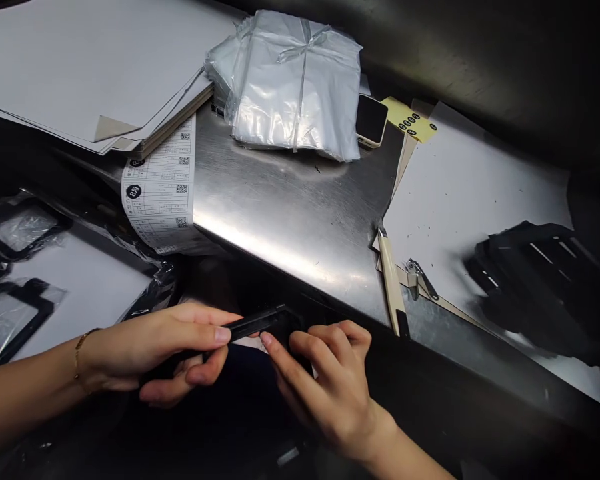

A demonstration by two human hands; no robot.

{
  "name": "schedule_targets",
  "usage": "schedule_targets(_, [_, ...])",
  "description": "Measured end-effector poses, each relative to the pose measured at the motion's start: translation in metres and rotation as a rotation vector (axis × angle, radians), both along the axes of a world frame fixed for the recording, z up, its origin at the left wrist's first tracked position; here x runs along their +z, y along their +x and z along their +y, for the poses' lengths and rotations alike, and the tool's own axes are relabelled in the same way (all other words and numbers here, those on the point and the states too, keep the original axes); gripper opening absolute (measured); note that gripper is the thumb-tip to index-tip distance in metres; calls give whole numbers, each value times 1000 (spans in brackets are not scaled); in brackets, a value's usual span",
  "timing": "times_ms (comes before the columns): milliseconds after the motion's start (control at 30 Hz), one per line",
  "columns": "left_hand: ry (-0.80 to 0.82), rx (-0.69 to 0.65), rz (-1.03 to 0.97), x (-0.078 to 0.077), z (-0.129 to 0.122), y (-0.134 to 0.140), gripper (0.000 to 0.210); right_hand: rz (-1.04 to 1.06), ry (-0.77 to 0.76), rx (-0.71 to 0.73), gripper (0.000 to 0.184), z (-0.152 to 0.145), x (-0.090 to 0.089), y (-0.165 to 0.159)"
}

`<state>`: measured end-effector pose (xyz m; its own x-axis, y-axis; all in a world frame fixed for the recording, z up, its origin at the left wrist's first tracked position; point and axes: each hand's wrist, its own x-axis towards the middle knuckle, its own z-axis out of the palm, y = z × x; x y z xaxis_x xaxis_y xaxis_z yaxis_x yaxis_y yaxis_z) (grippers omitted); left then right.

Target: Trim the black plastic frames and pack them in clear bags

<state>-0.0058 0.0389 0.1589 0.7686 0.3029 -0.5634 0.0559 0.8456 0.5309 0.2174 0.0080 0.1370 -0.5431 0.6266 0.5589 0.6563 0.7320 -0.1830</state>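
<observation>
1. Pinching a slim black piece point(253, 324) between thumb and fingers, the left hand point(155, 347) is closed on its near end; the piece points away to the right, its far end dark and hard to make out.
2. The right hand point(333, 377) sets its forefinger tip against the piece's lower edge; its other fingers curl near the far end, and whether they grip is hidden.
3. Just beyond the grip runs the edge of a steel bench point(285, 213).
4. Right of the grip, on the bench, lie a cream-handled tool point(391, 280) and nail clippers point(421, 279); farther right, blurred black parts point(550, 287) rest on a white sheet point(430, 180).
5. Well beyond the grip sits a tied bundle of clear bags point(280, 100).
6. Left of the grip lie film-wrapped black frames point(44, 305).
7. The left forearm enters from the left, a bracelet point(79, 360) at its wrist; the right comes from below right, wrist bent.
</observation>
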Motion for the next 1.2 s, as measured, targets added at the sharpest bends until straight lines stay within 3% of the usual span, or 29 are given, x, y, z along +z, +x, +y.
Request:
schedule_targets(467, [-101, 40, -5, -3, -1, -1, 29, 24, 91, -89, 9, -1, 2, -1])
schedule_targets(833, [-104, 48, -11, -4, -2, 0, 28, -12, 69, -75, 12, -1, 6, -1])
schedule_targets(1200, [-69, 27, -28, -1, -1, 1, 31, -30, 99, -160, 10, 4, 8, -11])
